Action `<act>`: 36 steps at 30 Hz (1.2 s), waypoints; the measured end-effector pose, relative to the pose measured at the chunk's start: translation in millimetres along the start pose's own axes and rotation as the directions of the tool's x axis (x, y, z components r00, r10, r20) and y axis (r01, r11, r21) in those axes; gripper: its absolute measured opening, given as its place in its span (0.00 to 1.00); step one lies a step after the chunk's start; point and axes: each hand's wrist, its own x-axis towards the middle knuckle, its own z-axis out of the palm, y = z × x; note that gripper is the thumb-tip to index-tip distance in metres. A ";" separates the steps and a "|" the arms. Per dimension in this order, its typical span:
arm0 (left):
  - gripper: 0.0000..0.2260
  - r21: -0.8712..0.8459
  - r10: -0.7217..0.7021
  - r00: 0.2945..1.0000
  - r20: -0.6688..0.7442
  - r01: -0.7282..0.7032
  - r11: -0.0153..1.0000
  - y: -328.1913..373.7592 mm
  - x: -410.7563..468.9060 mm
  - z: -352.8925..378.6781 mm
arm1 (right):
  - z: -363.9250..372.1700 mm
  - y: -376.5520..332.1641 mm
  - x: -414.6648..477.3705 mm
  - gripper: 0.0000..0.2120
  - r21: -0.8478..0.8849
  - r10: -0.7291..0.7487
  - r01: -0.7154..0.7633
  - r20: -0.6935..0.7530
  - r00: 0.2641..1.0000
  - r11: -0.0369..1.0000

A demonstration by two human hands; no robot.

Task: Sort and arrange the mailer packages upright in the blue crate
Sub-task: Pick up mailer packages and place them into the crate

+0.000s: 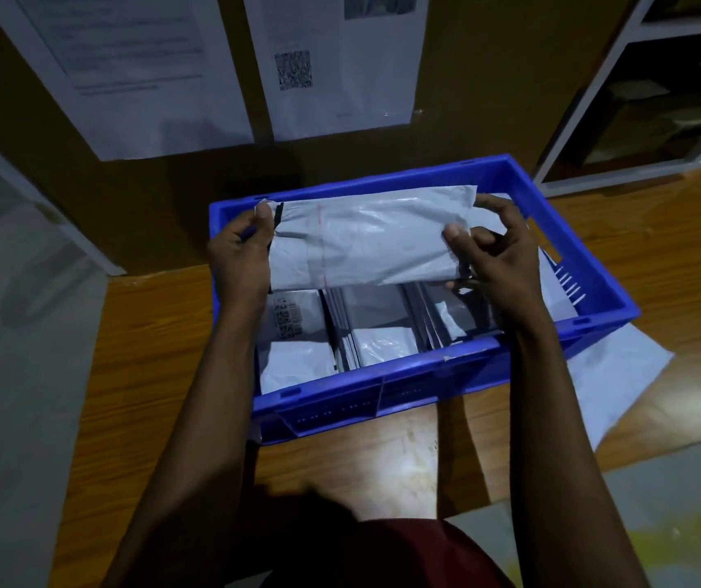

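Grey plastic mailer package (374, 239), crumpled and lying lengthwise, is held between both hands just above the far half of the blue crate (382, 377). The left hand (238, 256) grips its left end, with the fingers (264, 214) wrapped round it and the thumb over the top edge. The right hand (497, 256) pinches its right end between the thumb and curled fingers (491, 203). Below it, in the near half of the crate, other grey mailers (382, 333) stand on edge, packed side by side. One by the left wall shows a printed label (289, 320) with codes. The crate sits on a wooden counter (149, 354), close to its back edge. One flat grey mailer (612, 375) lies on the counter, partly under the crate's near right corner. Most of the sorting looks done. The held package is not yet upright in a row, and the flat one outside the crate is probably still to go in. Behind the counter, printed sheets (128, 57) hang on a brown board, and a white shelf unit (586, 104) stands at the far right.
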 end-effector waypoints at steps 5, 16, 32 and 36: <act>0.09 -0.021 -0.033 0.999 0.015 0.033 0.999 -1.2 2.3 3.0 | 3.5 0.0 -1.5 0.21 -0.012 -0.042 0.041 -0.052 0.998 0.999; 0.11 0.254 0.226 0.969 0.098 -0.244 0.936 5.7 -23.8 -14.8 | -2.2 -1.9 0.4 0.17 0.042 0.036 -0.035 -0.027 0.999 0.999; 0.25 0.111 0.316 0.903 0.291 -0.359 0.927 3.8 -32.3 -15.7 | -47.5 7.7 27.1 0.20 0.012 -0.137 0.138 0.208 0.969 0.990; 0.29 0.135 0.322 0.889 0.324 -0.380 0.915 0.2 -23.7 -26.4 | -51.4 13.8 29.9 0.29 -0.186 -0.264 0.322 0.279 0.923 0.928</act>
